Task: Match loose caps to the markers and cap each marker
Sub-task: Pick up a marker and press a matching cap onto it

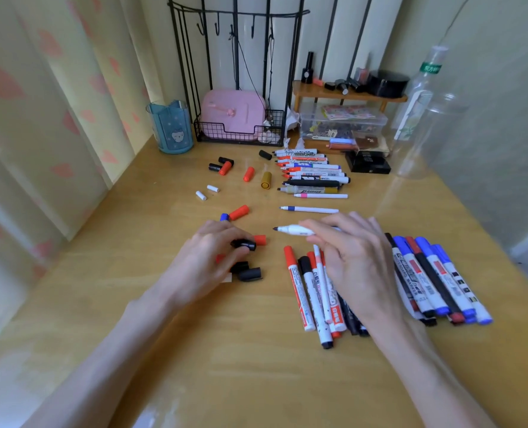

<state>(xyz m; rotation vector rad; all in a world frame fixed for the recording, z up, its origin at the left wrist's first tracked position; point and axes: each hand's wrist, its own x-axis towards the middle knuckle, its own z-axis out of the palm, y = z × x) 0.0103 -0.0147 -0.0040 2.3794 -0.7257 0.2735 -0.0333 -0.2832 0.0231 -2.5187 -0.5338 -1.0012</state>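
Observation:
My right hand holds an uncapped white marker with its black tip pointing left. My left hand pinches a black cap, a short way left of that tip. More loose caps lie around it: black ones below, a red one beside, a red and a blue above. A row of uncapped markers lies farther back. Capped markers lie under my right hand, with another capped pile to the right.
Further caps, red, gold, white and black, lie scattered mid-table. At the back stand a blue cup, a wire rack with a pink case, a clear box and a plastic bottle.

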